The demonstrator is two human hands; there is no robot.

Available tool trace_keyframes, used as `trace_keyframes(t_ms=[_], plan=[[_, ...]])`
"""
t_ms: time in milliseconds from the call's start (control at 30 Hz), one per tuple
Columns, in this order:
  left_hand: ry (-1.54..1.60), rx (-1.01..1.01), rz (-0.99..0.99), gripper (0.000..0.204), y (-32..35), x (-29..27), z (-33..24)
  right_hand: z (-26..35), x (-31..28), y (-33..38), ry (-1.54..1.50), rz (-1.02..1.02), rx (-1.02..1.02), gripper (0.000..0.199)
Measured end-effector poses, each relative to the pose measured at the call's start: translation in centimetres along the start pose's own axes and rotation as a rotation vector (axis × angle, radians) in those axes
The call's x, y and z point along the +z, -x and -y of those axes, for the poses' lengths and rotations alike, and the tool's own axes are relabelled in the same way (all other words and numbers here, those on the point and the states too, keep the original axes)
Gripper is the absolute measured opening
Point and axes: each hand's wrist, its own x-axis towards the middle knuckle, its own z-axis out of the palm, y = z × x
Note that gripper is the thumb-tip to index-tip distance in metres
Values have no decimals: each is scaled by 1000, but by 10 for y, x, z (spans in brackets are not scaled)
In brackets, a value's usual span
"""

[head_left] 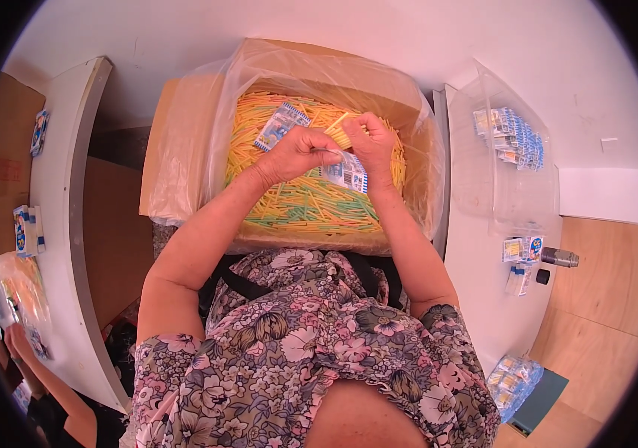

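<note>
A cardboard box [184, 97] lined with clear plastic holds a heap of thin yellow, green and orange sticks [296, 209]. Over the heap, my left hand [300, 153] pinches the top of a small blue-and-white printed packet [349, 175]. My right hand [371, 142] grips the same packet and holds a few yellow sticks [340, 122] that poke up to the left. A second small printed packet [282, 125] lies on the sticks behind my left hand.
A clear plastic tub [506, 187] at right holds several filled packets [513, 138]. More packets [521, 257] and a bagged bundle [513, 381] lie on the white table at right. Left, a white shelf [57, 224] carries packets; another person's hand [16, 340] works at lower left.
</note>
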Motion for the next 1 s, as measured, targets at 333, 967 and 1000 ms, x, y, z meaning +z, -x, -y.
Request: trace_keyframes(t_ms=[333, 967, 1000], plan=[[-58, 35, 42, 9, 0, -1, 7, -1, -1, -1, 420, 49, -228, 17], [117, -300, -258, 20, -5, -24, 3, -8, -74, 64, 1113, 726, 0, 21], [114, -267, -263, 17, -4, -23, 1, -5, -78, 56, 942, 595, -25, 21]])
